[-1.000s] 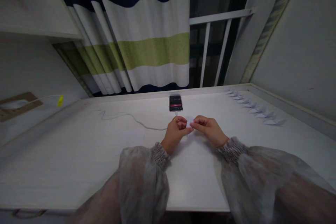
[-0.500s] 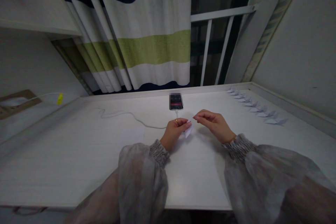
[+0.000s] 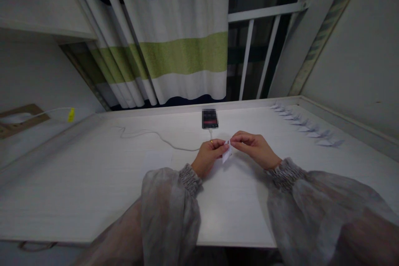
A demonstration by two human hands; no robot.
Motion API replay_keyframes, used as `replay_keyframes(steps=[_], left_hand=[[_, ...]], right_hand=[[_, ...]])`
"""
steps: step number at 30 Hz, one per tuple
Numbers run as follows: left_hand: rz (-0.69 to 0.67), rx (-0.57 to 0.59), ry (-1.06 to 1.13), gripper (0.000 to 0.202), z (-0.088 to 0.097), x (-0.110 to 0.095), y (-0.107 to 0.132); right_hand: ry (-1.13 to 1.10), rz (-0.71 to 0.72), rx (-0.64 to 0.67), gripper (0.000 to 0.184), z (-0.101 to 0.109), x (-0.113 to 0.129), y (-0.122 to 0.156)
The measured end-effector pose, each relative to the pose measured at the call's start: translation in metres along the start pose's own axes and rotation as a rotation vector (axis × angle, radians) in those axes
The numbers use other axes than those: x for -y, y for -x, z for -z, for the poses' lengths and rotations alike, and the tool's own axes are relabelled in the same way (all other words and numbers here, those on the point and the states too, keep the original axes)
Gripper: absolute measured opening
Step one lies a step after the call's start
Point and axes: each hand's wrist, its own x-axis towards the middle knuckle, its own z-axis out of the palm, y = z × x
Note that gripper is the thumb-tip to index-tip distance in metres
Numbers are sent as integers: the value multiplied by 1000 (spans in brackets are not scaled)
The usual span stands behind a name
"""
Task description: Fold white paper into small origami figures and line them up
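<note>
A small folded piece of white paper (image 3: 226, 153) hangs just above the white table (image 3: 93, 183), near its middle. My left hand (image 3: 208, 156) pinches it from the left; a ring shows on one finger. My right hand (image 3: 255, 147) pinches the paper's top edge from the right with thumb and forefinger. Both fingertips meet at the paper. Sheer grey sleeves cover both forearms.
A dark phone (image 3: 209, 119) lies just beyond the hands, with a white cable (image 3: 149, 135) running left to a yellow-tipped plug (image 3: 71, 114). A row of several folded paper figures (image 3: 304, 128) lines the far right of the table. Striped curtain and a white railing stand behind.
My right hand let go of the paper half a second ago and has now come back and pinched it. The paper has turned from flat to hanging on edge.
</note>
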Motion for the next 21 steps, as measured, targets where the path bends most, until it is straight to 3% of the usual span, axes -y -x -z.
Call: replay_keyframes(steps=[9, 21], left_hand=[[6, -27, -18, 27, -2, -1, 0], [20, 5, -128, 28, 0, 1, 0]], right_hand=[[43, 18, -2, 8, 2, -5, 0], [428, 377, 81, 5, 10, 3, 0]])
